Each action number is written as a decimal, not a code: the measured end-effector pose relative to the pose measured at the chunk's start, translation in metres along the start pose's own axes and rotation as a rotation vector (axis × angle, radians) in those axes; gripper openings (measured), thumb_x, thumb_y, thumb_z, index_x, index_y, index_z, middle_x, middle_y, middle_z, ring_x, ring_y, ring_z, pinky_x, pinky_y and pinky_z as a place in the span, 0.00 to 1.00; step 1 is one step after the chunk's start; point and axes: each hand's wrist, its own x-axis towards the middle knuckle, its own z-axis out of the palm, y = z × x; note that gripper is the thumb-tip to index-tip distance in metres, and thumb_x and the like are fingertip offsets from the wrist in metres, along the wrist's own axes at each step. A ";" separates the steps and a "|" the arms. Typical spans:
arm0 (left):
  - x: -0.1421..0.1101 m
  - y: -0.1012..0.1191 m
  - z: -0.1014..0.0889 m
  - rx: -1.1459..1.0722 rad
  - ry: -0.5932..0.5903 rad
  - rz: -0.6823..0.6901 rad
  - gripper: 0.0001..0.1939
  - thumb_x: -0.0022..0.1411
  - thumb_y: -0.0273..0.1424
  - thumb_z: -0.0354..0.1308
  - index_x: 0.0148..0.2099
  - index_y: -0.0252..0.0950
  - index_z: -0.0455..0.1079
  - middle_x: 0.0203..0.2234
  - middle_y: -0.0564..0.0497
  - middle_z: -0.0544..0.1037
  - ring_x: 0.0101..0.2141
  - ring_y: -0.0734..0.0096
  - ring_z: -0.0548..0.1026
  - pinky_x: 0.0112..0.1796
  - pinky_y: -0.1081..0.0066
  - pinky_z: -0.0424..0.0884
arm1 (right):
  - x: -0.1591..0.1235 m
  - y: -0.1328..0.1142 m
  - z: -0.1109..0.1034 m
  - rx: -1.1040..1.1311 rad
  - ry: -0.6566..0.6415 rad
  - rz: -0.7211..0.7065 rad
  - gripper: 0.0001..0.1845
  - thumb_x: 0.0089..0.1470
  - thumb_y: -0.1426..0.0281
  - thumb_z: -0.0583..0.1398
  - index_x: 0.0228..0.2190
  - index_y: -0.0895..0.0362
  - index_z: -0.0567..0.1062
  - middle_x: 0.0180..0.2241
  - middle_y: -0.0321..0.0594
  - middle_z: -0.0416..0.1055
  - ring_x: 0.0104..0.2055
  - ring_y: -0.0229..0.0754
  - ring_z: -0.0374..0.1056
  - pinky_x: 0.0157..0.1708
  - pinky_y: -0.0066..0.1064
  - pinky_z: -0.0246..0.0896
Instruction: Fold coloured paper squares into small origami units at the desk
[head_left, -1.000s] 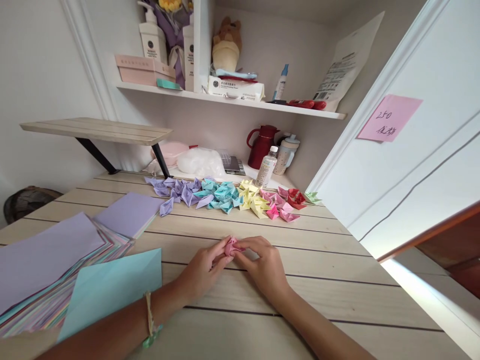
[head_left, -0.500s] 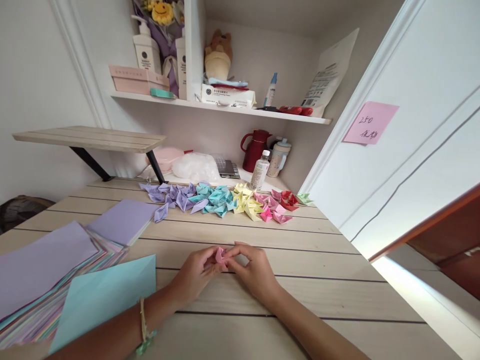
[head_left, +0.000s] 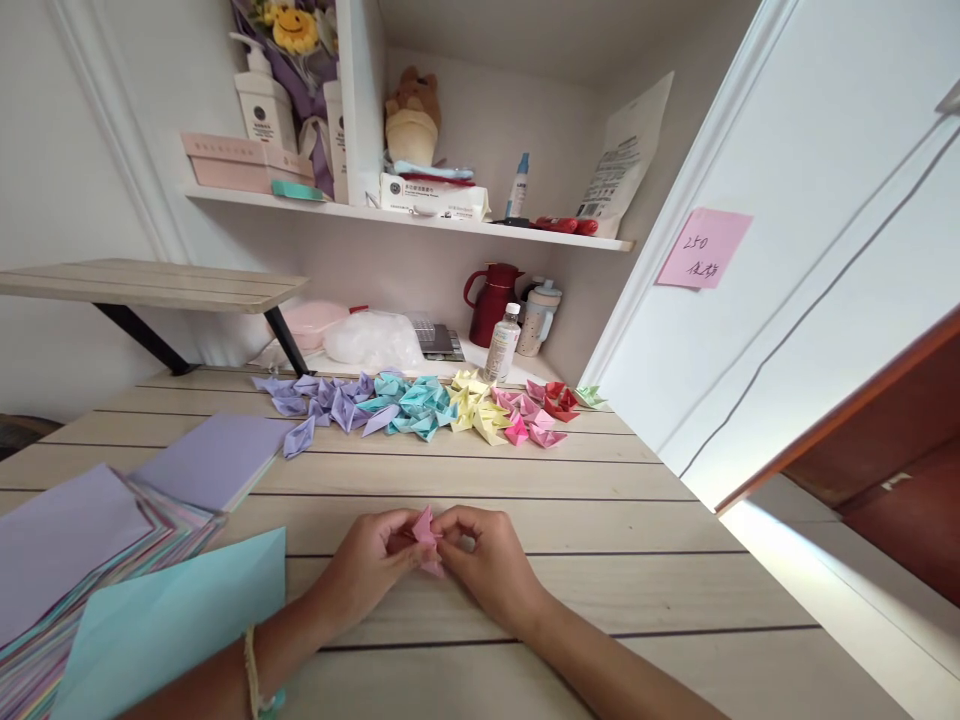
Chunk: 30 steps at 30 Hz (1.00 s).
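Pale wood desk (head_left: 645, 560). Near left: purple-topped paper stacks (head_left: 67, 545), turquoise sheet (head_left: 180, 615) at their right. Far: row of folded paper shapes (head_left: 421, 405), purple at left to green at right. Left hand (head_left: 367, 565) and right hand (head_left: 487, 560) both pinch pink folded paper (head_left: 425, 528). Tear or stray crease possible if hands pull unevenly. Pink folded paper sits between hands, at fingertips.
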 end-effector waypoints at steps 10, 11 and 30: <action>0.009 0.001 -0.005 -0.235 0.128 -0.082 0.17 0.53 0.40 0.62 0.39 0.32 0.72 0.33 0.46 0.78 0.35 0.63 0.76 0.41 0.63 0.72 | 0.002 0.000 -0.015 -0.148 0.065 -0.357 0.14 0.50 0.71 0.60 0.41 0.54 0.72 0.37 0.40 0.73 0.40 0.40 0.69 0.41 0.32 0.64; 0.009 0.000 -0.006 -0.261 0.137 -0.087 0.17 0.52 0.40 0.62 0.39 0.32 0.72 0.33 0.46 0.78 0.35 0.63 0.76 0.41 0.63 0.72 | 0.002 0.001 -0.015 -0.153 0.062 -0.354 0.14 0.50 0.70 0.61 0.41 0.54 0.72 0.36 0.40 0.73 0.39 0.40 0.69 0.40 0.31 0.64; 0.007 0.009 -0.010 -0.480 0.158 -0.087 0.16 0.51 0.41 0.63 0.29 0.34 0.65 0.20 0.56 0.68 0.23 0.78 0.66 0.28 0.76 0.65 | 0.008 0.005 -0.008 0.561 -0.270 0.178 0.18 0.49 0.55 0.61 0.25 0.58 0.67 0.21 0.34 0.66 0.25 0.34 0.62 0.31 0.26 0.57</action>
